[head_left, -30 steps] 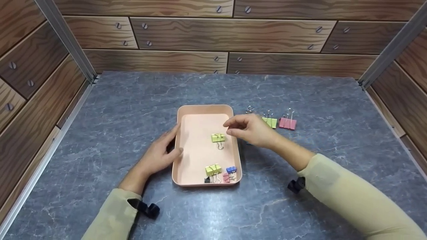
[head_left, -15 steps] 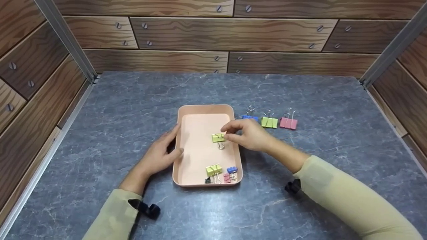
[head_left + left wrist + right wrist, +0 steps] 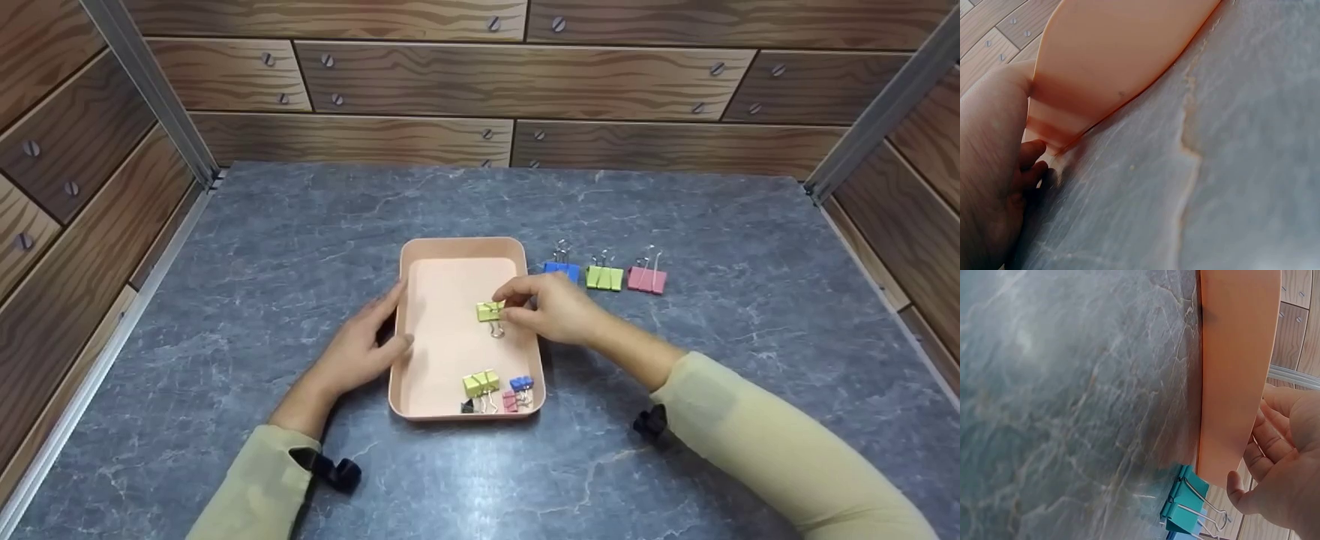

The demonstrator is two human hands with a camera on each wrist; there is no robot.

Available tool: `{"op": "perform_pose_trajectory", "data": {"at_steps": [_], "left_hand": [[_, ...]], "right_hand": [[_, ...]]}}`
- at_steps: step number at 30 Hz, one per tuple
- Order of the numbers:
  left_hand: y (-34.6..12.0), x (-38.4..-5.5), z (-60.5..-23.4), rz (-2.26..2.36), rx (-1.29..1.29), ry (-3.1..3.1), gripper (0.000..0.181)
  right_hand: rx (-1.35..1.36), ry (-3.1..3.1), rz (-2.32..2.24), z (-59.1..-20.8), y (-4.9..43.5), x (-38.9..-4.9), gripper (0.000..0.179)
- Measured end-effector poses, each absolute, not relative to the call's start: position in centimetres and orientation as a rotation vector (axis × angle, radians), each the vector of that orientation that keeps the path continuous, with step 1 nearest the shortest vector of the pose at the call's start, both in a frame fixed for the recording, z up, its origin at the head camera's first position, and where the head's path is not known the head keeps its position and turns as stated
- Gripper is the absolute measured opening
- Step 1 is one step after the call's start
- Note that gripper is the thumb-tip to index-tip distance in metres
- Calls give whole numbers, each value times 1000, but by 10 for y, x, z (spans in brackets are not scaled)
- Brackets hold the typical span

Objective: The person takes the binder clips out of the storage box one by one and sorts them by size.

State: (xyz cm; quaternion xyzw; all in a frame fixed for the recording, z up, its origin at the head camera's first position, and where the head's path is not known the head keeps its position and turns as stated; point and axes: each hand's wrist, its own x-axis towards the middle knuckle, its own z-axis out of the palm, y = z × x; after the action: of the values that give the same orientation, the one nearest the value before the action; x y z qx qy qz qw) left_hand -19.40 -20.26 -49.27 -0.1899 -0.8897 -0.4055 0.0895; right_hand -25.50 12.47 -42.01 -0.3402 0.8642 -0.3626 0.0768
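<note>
A shallow pink tray (image 3: 439, 330) lies on the table. My left hand (image 3: 356, 349) grips its left side, thumb over the rim and fingers along the outer wall. My right hand (image 3: 562, 311) reaches over the right rim and pinches the right end of a yellow-green binder clip (image 3: 486, 311) on the tray floor. At the tray's near end lie another yellow-green binder clip (image 3: 480, 383), a small blue one (image 3: 521, 383), a small pink one (image 3: 510, 401) and a small black one (image 3: 467, 406).
Right of the tray stand a blue binder clip (image 3: 562, 271), a green one (image 3: 604, 278) and a pink one (image 3: 646, 280), handles up. A teal binder clip (image 3: 1188, 500) by the tray wall shows in the right wrist view; my right hand hides it from the head view. Wood-patterned panels (image 3: 517, 79) enclose the table.
My right hand has moved slightly left and down to the yellow-green binder clip and now pinches its end. The blue binder clip behind has come into view. The left hand stays on the tray.
</note>
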Motion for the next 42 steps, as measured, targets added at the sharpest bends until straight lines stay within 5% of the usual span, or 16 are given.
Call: {"op": "perform_pose_trajectory", "data": {"at_steps": [27, 42], "left_hand": [[-201, -192, -487, -1214, -546, -2702, 82], [-203, -194, -489, -1221, -568, -2698, 82]], "right_hand": [[-1119, 2597, -1032, -435, 113, -258, 11], [-1074, 2642, -1072, -436, 111, -258, 22]]}}
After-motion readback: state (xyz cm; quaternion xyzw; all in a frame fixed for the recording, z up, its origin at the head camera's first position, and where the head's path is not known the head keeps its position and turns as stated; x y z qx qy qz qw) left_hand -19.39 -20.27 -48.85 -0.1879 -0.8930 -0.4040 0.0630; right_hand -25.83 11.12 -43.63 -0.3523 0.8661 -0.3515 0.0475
